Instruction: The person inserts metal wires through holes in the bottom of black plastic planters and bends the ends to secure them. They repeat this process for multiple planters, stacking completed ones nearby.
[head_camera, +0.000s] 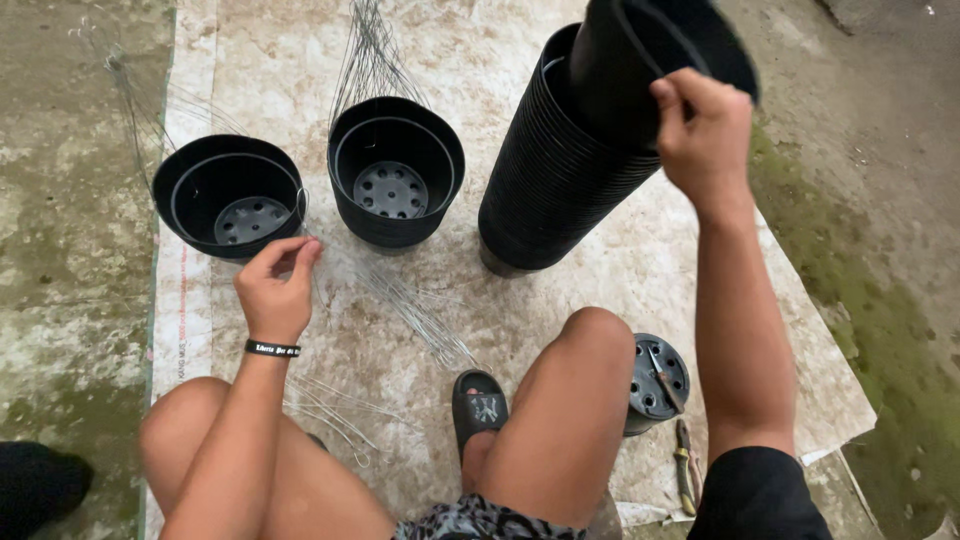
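Right hand (703, 130) is up high, fingers (668, 105) curled and clamped over the rim of a black plastic flower pot (640, 60), which sits tilted at the top of a tall leaning stack of nested black plastic pots (555, 180). The stack's base rests on the pale, stained woven sheet (560, 300) that covers the floor, and its top leans toward the right hand.

Left hand (275, 290) is low, just in front of the left-most single black round pot (230, 195), thumb and forefinger pressed together and pinching a thin grey wire (312, 262) near that pot's rim. A black wristband (272, 348) circles the wrist.

Beside it stands a second black pot with thin wire hangers rising from its rim (395, 170); the two pots are near each other but apart. Between that pot and the stack there is a narrow lane of bare sheet. A loose bundle of thin grey wires (420, 315) lies fanned across the sheet in front of the pots, reaching toward a black sandal (480, 405).

By the right knee an upturned black pot (655, 385) sits close to the sheet's right edge, with pliers (685, 465) just beside it. Past that edge, mossy concrete floor (880, 330); the sheet's left edge runs close by the left pot.
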